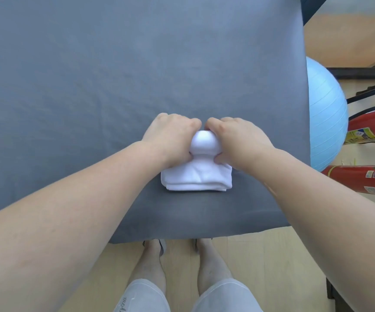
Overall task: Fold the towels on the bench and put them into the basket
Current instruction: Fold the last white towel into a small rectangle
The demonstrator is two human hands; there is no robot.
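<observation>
At the front edge of the bench [69,75], our left grip [170,136] and right grip [238,140] each pinched the towel [197,176] at its bunched far end. Folding step, we judged. Next: press the fold flat; basket unseen.

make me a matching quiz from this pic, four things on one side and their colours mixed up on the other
Things:
1. towel
2. bench
3. exercise ball
4. fire extinguisher

Colours:
a. red
b. grey
c. white
d. light blue

Pairs: 1-c, 2-b, 3-d, 4-a
</observation>
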